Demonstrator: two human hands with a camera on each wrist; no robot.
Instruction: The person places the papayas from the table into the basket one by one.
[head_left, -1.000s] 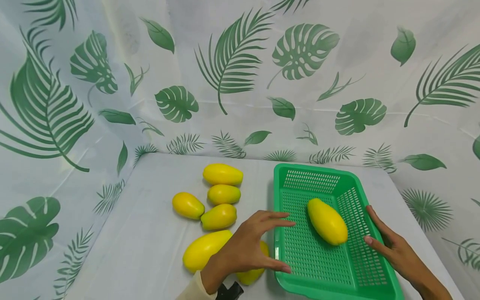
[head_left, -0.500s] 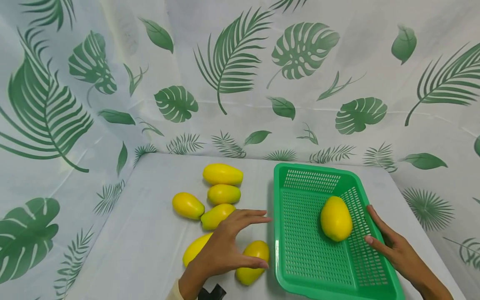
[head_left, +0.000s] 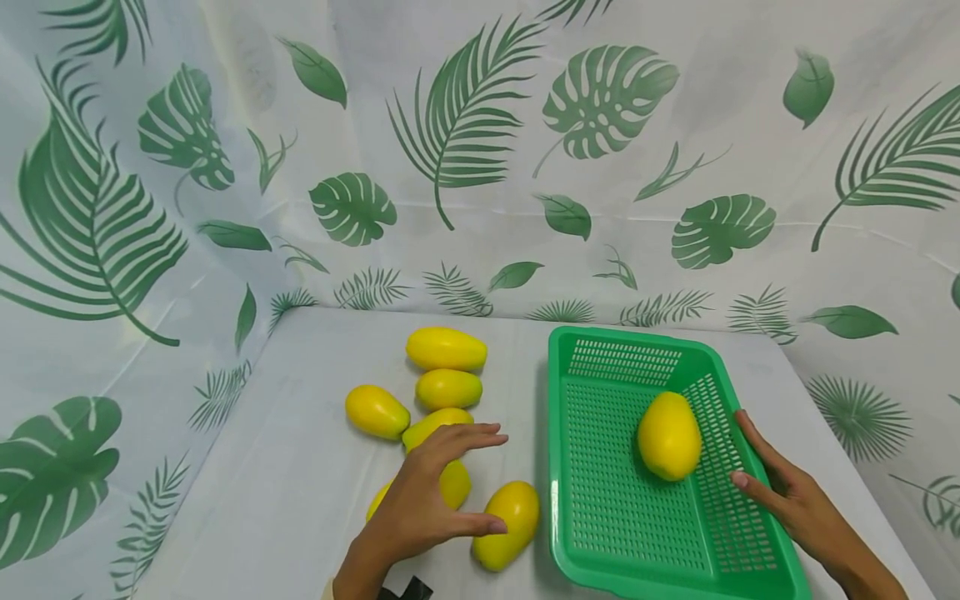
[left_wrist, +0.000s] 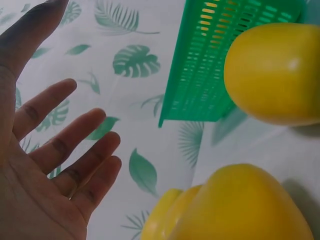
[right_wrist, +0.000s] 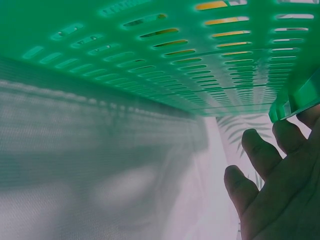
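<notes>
My left hand (head_left: 416, 500), fingers spread and holding nothing, hovers over the yellow papayas left of the basket. Its thumb overlaps the edge of the nearest papaya (head_left: 517, 517) in the head view; a larger papaya (head_left: 454, 483) is partly hidden behind the hand. The left wrist view shows the bare palm (left_wrist: 35, 195) apart from the fruit. A green plastic basket (head_left: 554, 483) stands at the right with one papaya (head_left: 670, 437) inside, against its right side. My right hand (head_left: 798, 504) holds the basket's right rim, thumb over the inner edge, several fingers outside below it.
Behind the left hand, several more papayas lie on the white-covered table (head_left: 277, 467), among them one at the back (head_left: 446, 348) and one at the left (head_left: 377, 411). A leaf-printed sheet (head_left: 465, 250) hangs around the table.
My left hand has drawn back leftward from the basket's left rim to above the loose papayas. The papaya in the basket has rolled to the right and turned. The right hand stays put.
</notes>
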